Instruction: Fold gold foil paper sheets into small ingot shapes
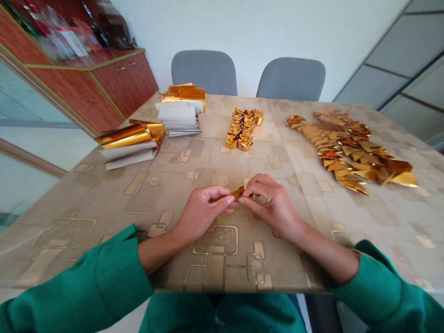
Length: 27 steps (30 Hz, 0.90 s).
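Head view: left hand (203, 212) and right hand (275, 206) hold one small gold foil piece (238, 191)

The two hands are over the bench (388, 222), and the piece stays between them, at the fingertips. The grip of each hand is closed on this piece, with thumb and fingers pressing it from both sides. A pale part of paper shows just beside the right hand's fingers.

Farther on the bench, at left, lie two stacks of gold sheets (130, 143) (182, 111) with white paper edges. In the middle is a narrow pile of folded gold pieces (243, 129), and at right a long, overlapping row of gold triangles (350, 148). Green sleeves (83, 282) reach to the bare forearms. Behind the bench stand two grey chairs (204, 71) and a red-brown cabinet (104, 92).
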Tool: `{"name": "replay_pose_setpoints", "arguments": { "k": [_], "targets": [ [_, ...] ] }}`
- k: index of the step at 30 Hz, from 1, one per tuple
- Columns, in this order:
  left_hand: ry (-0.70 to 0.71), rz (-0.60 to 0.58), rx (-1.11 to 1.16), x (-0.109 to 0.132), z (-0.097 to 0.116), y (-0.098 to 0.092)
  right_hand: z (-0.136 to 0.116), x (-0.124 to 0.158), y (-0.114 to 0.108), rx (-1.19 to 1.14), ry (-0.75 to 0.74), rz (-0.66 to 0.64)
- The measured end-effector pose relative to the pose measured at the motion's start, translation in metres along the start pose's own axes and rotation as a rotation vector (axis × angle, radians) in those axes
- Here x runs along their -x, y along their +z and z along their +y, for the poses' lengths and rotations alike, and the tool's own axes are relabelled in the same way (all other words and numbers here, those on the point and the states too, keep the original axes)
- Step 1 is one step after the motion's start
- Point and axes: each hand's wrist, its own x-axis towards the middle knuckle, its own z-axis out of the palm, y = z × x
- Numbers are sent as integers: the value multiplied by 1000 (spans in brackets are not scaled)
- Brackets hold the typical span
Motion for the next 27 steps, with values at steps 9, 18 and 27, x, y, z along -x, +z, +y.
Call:
{"name": "replay_pose_setpoints", "arguments": {
  "k": [9,18,27],
  "targets": [
    [-98,-67,251,-1,-7,0,4,-3,-2,-60,2,-33],
    [-110,-108,297,-1,-7,1,5,-6,-14,-237,100,-102],
    [-152,-145,320,0,-4,2,11,-4,-9,-361,160,-150]
  ]
}}
